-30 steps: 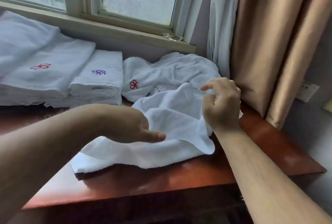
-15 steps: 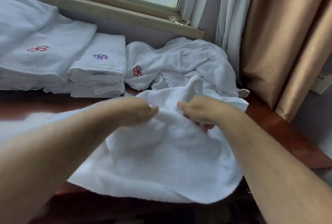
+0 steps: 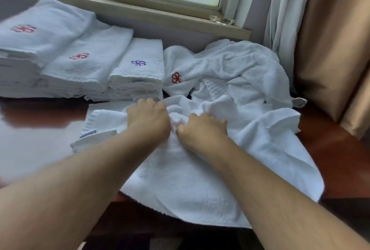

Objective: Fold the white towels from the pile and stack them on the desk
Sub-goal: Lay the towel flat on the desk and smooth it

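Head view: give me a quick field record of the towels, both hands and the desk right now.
working towel: white towel spread unfolded over the desk's near edge, bunched in the middle
left hand: left hand grips the bunched cloth
right hand: right hand grips the cloth beside the left hand
unfolded pile: crumpled towels behind, under the window sill, red logo showing
folded stacks: three stacks at left; two red logos, one purple
desk: reddish wood desk
sill: small clear glass dish

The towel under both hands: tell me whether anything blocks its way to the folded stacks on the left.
Nothing visible does. Both hands, left and right, already hold the towel, and bare desk lies before the folded stacks.
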Demonstrator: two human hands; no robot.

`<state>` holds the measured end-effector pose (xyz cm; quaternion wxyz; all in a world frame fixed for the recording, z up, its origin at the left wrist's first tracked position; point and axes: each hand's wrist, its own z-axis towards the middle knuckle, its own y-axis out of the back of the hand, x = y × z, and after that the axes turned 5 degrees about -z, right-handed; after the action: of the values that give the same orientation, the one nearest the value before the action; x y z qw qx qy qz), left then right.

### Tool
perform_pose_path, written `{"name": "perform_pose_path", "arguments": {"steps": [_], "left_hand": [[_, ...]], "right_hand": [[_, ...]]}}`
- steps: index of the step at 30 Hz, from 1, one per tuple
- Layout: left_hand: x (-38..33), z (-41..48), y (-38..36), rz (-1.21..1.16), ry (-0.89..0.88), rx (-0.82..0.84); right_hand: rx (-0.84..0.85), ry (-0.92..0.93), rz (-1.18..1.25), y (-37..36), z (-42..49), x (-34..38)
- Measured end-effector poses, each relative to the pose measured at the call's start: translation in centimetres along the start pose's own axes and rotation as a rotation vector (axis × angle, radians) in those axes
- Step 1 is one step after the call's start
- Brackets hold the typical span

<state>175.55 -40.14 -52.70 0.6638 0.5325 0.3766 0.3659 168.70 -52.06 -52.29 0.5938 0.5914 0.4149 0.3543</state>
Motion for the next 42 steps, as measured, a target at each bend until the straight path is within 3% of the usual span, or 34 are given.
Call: {"name": "perform_pose_path", "arguments": {"steps": [3,5,7,11,14,16,18,19,21,25,28,31,35,36,39,42], "left_hand": [[3.6,-2.5,-1.9,-0.171,0.025,-0.064],[5.1,-3.7,-2.0,-0.258,0.017,-0.168],[6.5,-4.6,-1.5,-0.278,0.031,-0.168],[8.5,-6.8,-1.1,-0.241,0.081,-0.065],[10.1,-8.4,-0.3,-0.057,0.155,-0.066],[10.8,-9.2,0.5,0.049,0.159,-0.1],[11.3,-9.8,1.1,0.037,0.157,-0.102],[11.7,-10.0,1.3,-0.01,0.152,-0.089],[12.5,-10.6,1.9,-0.117,0.072,-0.064],[14.4,-11.8,3.0,-0.218,-0.318,-0.167],[15.3,-12.3,3.7,-0.248,-0.39,-0.039],[15.1,-12.2,4.4,-0.249,-0.261,0.002],[13.5,-10.4,6.3,-0.345,0.041,-0.254],[13.0,-9.7,6.7,-0.379,0.105,-0.232],[11.3,-8.1,6.3,-0.236,0.103,0.079],[10.6,-7.2,3.9,-0.176,0.046,0.324]], "right_hand": [[0.095,-0.042,0.213,-1.1,0.6,-1.6],[0.087,-0.084,0.201,-1.6,1.3,-2.3],[0.086,-0.11,0.18,-1.7,1.5,-1.9],[0.135,-0.108,0.172,-1.1,1.3,-1.0],[0.139,-0.174,0.153,-0.2,1.5,-0.1],[-0.04,-0.081,0.051,-0.1,1.2,1.3],[-0.318,0.21,0.061,-0.4,0.6,3.3],[-0.363,0.355,0.126,-0.5,0.3,4.3],[-0.284,0.5,0.253,-0.6,-0.3,5.9],[-0.297,0.502,0.39,-0.7,-0.1,6.7],[-0.233,0.506,0.486,-0.9,0.4,6.5],[-0.158,0.508,0.535,-0.5,0.8,6.3],[-0.068,0.556,0.538,0.3,0.8,6.9],[-0.035,0.576,0.538,0.4,0.7,7.2],[0.0,0.584,0.545,1.3,0.1,7.2],[-0.223,0.292,0.383,2.3,0.8,5.1]]}}
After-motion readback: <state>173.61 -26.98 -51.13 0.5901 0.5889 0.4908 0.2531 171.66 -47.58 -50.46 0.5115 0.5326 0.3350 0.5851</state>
